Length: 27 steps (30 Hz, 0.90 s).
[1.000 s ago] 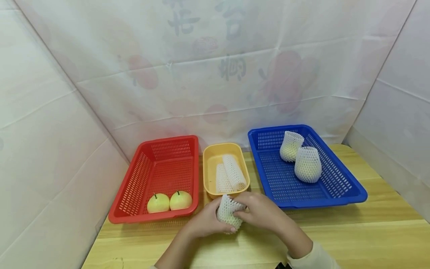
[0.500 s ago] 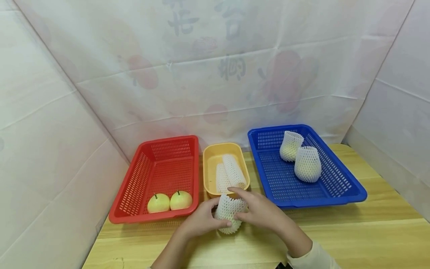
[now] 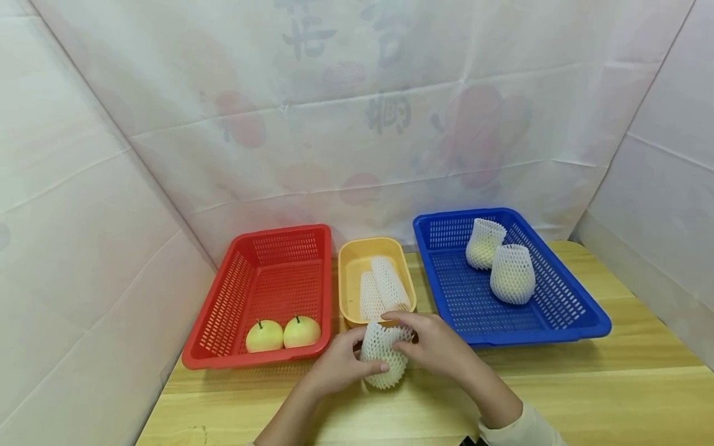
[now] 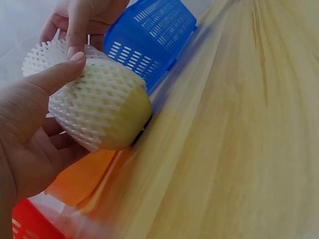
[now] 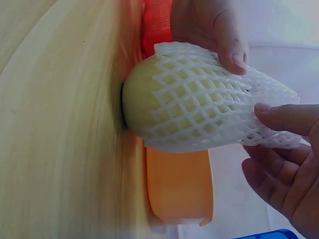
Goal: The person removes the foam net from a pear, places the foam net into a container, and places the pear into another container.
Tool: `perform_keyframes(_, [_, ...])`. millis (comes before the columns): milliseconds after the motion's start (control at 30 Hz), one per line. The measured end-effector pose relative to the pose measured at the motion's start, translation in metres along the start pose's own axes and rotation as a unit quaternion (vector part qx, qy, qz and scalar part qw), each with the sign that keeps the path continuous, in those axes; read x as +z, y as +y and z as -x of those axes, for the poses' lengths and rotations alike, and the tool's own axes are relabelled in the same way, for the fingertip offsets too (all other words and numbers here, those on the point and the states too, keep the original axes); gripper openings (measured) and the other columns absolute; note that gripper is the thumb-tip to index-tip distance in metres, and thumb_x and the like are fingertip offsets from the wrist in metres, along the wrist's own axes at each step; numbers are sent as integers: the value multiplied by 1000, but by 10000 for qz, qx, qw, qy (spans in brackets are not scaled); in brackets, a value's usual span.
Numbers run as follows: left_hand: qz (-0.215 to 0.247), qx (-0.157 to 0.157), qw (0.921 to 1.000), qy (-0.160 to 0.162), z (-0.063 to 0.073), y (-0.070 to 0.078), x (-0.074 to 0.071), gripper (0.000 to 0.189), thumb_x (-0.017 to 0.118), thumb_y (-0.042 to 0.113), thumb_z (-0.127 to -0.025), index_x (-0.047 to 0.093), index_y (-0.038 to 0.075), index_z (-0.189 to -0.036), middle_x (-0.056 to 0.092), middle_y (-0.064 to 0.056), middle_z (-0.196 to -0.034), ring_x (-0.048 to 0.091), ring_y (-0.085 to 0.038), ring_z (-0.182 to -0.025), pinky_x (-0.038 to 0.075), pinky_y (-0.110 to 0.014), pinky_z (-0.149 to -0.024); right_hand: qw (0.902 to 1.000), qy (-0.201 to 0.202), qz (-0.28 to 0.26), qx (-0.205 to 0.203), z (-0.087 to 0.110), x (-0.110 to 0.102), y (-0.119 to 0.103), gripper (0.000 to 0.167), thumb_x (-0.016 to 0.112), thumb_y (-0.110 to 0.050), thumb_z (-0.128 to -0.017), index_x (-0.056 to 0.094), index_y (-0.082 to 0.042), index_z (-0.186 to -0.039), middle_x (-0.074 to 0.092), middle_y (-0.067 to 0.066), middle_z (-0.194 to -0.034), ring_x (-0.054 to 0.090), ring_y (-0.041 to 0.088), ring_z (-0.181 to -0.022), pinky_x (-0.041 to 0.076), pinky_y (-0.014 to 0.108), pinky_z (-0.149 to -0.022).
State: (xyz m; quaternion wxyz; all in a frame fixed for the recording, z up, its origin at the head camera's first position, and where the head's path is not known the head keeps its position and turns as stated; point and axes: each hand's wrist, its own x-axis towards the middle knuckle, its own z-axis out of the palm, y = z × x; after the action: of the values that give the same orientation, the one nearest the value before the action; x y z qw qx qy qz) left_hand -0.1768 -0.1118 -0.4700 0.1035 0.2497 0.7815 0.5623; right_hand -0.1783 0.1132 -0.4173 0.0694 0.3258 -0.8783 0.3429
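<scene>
A pale yellow pear (image 5: pixel 137 94) stands on the table at front centre, its bottom bare. The white foam net sleeve (image 5: pixel 192 102) covers the rest of it, with a loose mouth at the top. My left hand (image 3: pixel 340 365) holds the netted pear from the left, thumb across the near side and fingers behind. On the other side, my right hand (image 3: pixel 435 347) pinches the upper part of the net, thumb outside in the right wrist view. Some right fingertips are hidden behind the net.
At left, a red basket (image 3: pixel 322 279) holds two bare pears (image 3: pixel 301 332). A yellow tub (image 3: pixel 348 254) behind my hands contains two foam nets (image 3: pixel 388 282). To the right, a blue basket (image 3: pixel 463 337) holds two netted pears (image 3: pixel 512 275). A printed cloth (image 3: pixel 357 142) hangs behind.
The net's mouth has spread wider and the sleeve sits looser at the top. My right fingers have shifted along its upper edge. My left hand keeps its hold; the baskets' contents look the same.
</scene>
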Motion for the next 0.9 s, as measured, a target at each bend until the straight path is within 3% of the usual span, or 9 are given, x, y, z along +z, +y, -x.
perform_keyframes(200, [160,-51,9999,17,-1,2,-1,46,79,27,-84,63,17,-126,68,-2,-122,67,-16,-107,56,-25,-86,9999,26,86,82,0,-1,-2,45,77,-17,-84,65,-17,-128,68,-4,-124,67,18,-107,57,32,-82])
perform_keyframes(433, [235,-186,9995,77,-1,2,2,37,73,26,-89,65,16,-124,68,-3,-122,67,-14,-106,56,-23,-85,9988,-257,-29,408,0,-1,-2,57,78,-22,-83,58,-19,-136,65,-3,-130,65,15,-111,56,34,-86])
perform_keyframes(633, [262,-68,9995,185,-2,2,4,31,74,24,-89,70,15,-117,68,-3,-122,65,-14,-107,55,-24,-86,9990,-325,-80,305,0,1,0,61,79,-15,-81,57,-16,-137,68,0,-125,67,16,-103,57,30,-79])
perform_keyframes(900, [489,229,9975,447,-3,-1,9,25,76,22,-87,73,12,-110,69,-3,-120,67,-15,-105,57,-28,-86,9999,-11,-85,85,0,0,1,51,79,-12,-80,64,-16,-129,68,-1,-124,68,16,-98,56,28,-76])
